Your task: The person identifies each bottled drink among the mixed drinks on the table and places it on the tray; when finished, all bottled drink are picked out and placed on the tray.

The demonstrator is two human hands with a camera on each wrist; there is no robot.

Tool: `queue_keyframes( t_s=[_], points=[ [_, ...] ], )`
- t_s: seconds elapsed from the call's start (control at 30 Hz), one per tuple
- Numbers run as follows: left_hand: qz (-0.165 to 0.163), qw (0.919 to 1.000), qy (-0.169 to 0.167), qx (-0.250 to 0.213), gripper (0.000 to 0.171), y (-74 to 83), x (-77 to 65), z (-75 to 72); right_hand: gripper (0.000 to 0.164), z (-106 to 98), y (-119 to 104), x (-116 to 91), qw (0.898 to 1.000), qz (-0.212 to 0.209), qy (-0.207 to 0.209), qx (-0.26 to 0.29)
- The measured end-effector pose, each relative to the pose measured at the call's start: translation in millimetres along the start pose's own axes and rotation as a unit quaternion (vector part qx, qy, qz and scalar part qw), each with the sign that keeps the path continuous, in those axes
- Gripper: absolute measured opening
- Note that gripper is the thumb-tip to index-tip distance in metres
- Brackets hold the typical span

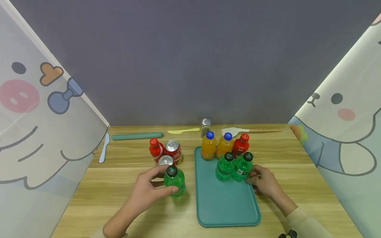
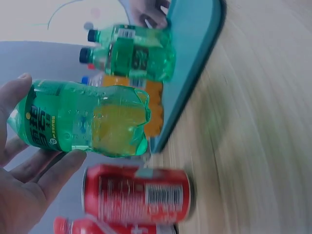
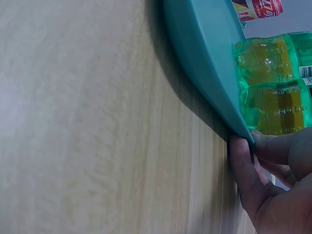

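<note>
A green soda bottle (image 1: pixel 174 181) with a black cap is gripped by my left hand (image 1: pixel 148 186), thumb on one side and fingers on the other. In the left wrist view its base hangs above the wooden table. My right hand (image 1: pixel 263 181) pinches the right rim of the teal tray (image 1: pixel 224 208), as the right wrist view shows. Two more green bottles (image 1: pixel 225 167) stand on the tray beside that hand. Behind them are two orange juice bottles (image 1: pixel 208 147) with blue caps and a red bottle (image 1: pixel 240 145). Just beyond my left hand stand two red cans (image 1: pixel 173 150) and another red bottle (image 1: pixel 156 150).
Along the back of the table (image 1: pixel 297 185) lie a teal stick-like rod (image 1: pixel 137 136), a yellow knife (image 1: pixel 184 131), a shaker jar (image 1: pixel 205 127) and a white spatula (image 1: pixel 233 131). A pale blue knife (image 1: pixel 104 148) lies at the left edge. Grey and cartoon-printed panels enclose the table.
</note>
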State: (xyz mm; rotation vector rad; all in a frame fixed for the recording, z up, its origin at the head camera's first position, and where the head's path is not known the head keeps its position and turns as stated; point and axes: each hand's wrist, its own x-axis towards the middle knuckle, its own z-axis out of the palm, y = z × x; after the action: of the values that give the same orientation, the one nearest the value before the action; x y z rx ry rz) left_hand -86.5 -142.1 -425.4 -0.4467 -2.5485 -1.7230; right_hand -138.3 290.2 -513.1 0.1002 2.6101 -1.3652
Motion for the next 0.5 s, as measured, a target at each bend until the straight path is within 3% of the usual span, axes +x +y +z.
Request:
queue_keyframes(
  t_s=[0.27,0.5],
  points=[
    [0.006,0.9998,-0.014,-0.014,0.056,4.2,26.0,32.3,0.023,0.8,-2.0,-0.9,1.000,0.008,-0.001,-0.004],
    [-0.020,0.9989,-0.021,-0.037,0.060,2.2,48.3,60.3,0.023,0.2,-1.7,-0.4,1.000,0.004,0.000,0.001]
  ],
)
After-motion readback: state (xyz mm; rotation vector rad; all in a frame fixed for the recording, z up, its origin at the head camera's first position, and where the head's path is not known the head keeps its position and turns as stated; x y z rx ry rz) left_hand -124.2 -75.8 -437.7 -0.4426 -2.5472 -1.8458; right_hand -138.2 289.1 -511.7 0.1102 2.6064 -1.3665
